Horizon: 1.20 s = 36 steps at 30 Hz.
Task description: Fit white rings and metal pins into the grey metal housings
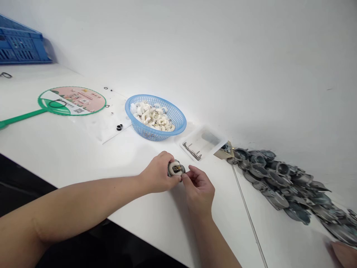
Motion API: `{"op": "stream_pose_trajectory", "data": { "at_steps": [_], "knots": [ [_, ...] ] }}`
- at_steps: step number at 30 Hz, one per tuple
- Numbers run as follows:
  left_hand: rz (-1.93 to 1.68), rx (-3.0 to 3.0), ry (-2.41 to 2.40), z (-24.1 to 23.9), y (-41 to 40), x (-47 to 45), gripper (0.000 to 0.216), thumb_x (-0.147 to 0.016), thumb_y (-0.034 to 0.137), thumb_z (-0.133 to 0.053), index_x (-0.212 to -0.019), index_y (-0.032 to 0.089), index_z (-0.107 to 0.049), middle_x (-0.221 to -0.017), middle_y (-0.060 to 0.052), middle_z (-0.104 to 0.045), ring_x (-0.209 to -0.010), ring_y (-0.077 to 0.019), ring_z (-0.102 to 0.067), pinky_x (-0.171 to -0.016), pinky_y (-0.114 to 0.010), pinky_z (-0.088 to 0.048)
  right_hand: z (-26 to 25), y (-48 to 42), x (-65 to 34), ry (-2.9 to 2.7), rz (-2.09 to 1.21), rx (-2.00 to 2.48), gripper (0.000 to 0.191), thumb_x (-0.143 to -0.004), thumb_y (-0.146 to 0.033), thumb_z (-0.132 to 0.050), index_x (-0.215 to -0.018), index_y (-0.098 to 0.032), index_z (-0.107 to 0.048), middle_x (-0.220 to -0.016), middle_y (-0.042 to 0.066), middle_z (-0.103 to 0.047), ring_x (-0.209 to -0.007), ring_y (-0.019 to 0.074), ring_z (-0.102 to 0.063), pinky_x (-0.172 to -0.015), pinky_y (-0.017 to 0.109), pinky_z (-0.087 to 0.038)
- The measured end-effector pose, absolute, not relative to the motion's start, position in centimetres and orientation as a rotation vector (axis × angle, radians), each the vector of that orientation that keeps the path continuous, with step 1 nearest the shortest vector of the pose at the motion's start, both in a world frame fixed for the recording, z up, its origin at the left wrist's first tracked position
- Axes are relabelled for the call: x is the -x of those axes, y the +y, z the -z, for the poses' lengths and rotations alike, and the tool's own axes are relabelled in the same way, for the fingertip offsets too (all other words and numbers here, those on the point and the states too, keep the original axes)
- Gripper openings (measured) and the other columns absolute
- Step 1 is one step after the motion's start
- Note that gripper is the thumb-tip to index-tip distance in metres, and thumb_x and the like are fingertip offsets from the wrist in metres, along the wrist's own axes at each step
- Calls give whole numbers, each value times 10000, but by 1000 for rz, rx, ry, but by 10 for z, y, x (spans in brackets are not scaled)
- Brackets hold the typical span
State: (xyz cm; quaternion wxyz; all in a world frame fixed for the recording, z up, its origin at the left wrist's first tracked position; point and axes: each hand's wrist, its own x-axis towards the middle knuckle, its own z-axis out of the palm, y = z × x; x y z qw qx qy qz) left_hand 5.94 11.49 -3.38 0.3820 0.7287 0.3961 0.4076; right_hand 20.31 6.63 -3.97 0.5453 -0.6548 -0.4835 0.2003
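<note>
A white table (69,149) fills most of the view and meets a plain white wall (223,56), though the line between them is hard to make out in the glare. Below the table's near edge, everything is dark. Along the far side lie a blue plastic crate (19,42), cut off by the left of the frame; a green-and-pink paper hand fan (71,101); a clear plastic sheet (110,123) with small black rings; a round blue plastic basket (178,121) heaped with curved white pieces (152,117); a shallow clear tray (205,143) of thin metal pins (192,151); and a long heap of grey cast-metal housings (279,182) running off the right edge.

The left hand (157,173) wraps around a round metal fitting with a white collar (176,168), which its fingers partly hide. The right hand (199,191) has its fingers (192,173) pressed together in a pinch at the fitting's rim, on something too small to make out. Another hand (344,255), cut off at the lower right corner, lies near the heap.
</note>
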Motion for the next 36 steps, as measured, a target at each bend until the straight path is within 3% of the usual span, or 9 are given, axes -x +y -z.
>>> {"op": "stream_pose_trajectory", "data": {
  "at_steps": [8,16,23,36],
  "knots": [
    [-1088,-1871,1007,36,111,-63,275,-636,282,-629,-780,192,-412,-823,-18,-477,-720,-149,-487,-609,-286,-416,20,65,-190,-1077,-522,1611,254,-658,-248,-635,-897,-161,-618,-662,14,-612,-594,156,-573,-578,294,-482],
    [-1086,-1864,1036,36,111,-64,276,-633,279,-619,-777,194,-399,-811,-19,-472,-711,-157,-476,-613,-300,-407,15,64,-183,-1155,-460,1694,291,-713,-246,-556,-996,-203,-500,-680,3,-605,-592,164,-568,-548,287,-457],
    [-1110,-1861,1022,37,112,-64,265,-614,235,-605,-762,193,-389,-803,-15,-467,-716,-156,-473,-618,-295,-405,14,61,-179,-1286,-274,1823,333,-740,-255,-486,-1067,-201,-453,-683,-11,-594,-578,176,-561,-588,312,-423],
    [-1103,-1819,1025,36,114,-63,276,-613,268,-623,-766,191,-406,-801,-15,-479,-707,-151,-472,-612,-290,-401,11,57,-173,-1199,-289,1838,350,-737,-276,-497,-1075,-196,-451,-703,-17,-598,-581,153,-541,-620,297,-418]
  ]
}}
